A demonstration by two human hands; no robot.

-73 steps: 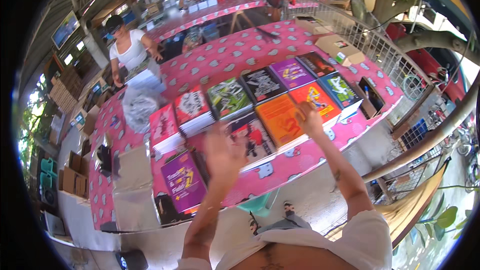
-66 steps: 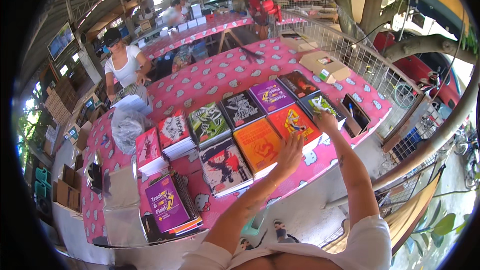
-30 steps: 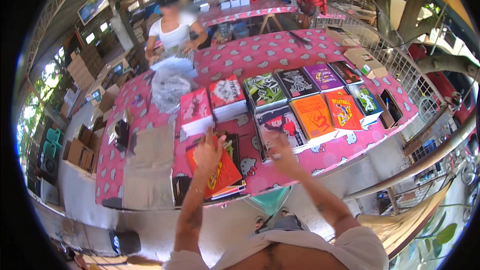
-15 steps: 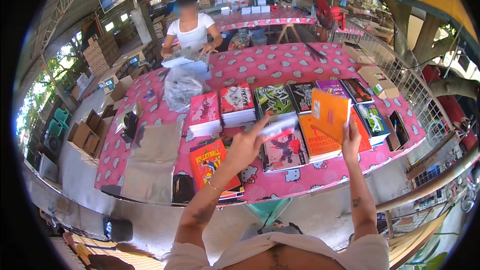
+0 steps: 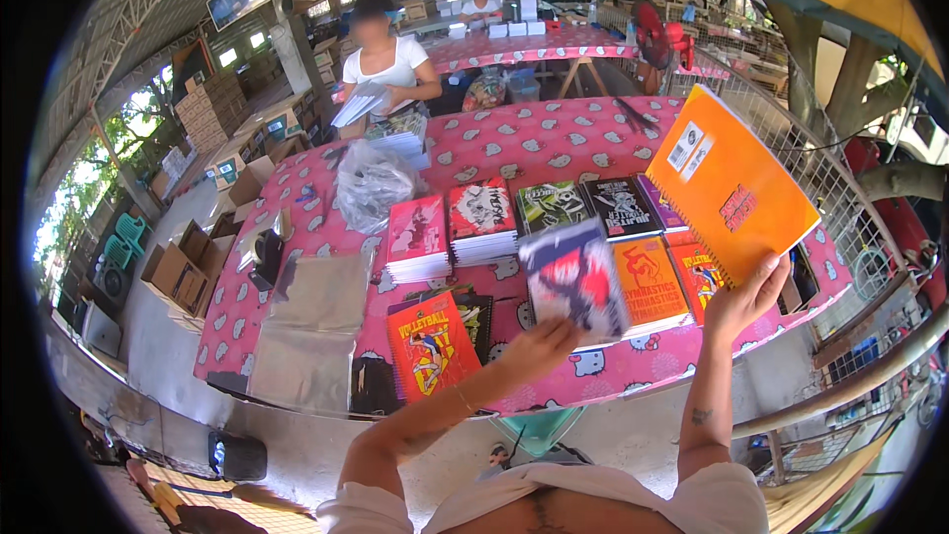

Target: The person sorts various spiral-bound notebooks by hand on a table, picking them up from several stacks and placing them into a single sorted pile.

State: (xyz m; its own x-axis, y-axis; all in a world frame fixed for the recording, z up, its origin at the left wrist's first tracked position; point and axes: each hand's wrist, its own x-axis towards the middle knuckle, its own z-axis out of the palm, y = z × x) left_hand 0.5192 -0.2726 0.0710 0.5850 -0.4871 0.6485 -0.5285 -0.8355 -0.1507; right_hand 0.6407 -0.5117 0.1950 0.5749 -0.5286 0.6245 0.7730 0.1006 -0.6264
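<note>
My right hand [image 5: 749,299] grips an orange spiral notebook [image 5: 736,183] by its lower corner. The notebook is raised above the right side of the table, with a white label showing on its cover. Nearer the middle, my left hand [image 5: 544,346] is closed on the lower edge of a dark blue notebook [image 5: 575,282] with a red and white picture, blurred and tilted. Around it stand notebook piles: pink [image 5: 416,232], red and white [image 5: 482,210], green and black [image 5: 552,206], black [image 5: 623,208] and orange [image 5: 649,277]. A red-orange notebook [image 5: 433,344] tops a fanned stack at the near edge.
Clear plastic sleeves [image 5: 301,356] lie on the left of the pink-covered table, near a tape dispenser [image 5: 265,257]. Behind them sits a crumpled plastic bag [image 5: 374,186]. Across the table a person [image 5: 388,64] holds notebooks. Cardboard boxes [image 5: 188,272] stand left; a metal railing [image 5: 870,361] runs right.
My right hand has lifted the orange notebook outward to the right and turned it. My left hand has come lower and now grips the dark blue notebook. The person opposite has raised some notebooks.
</note>
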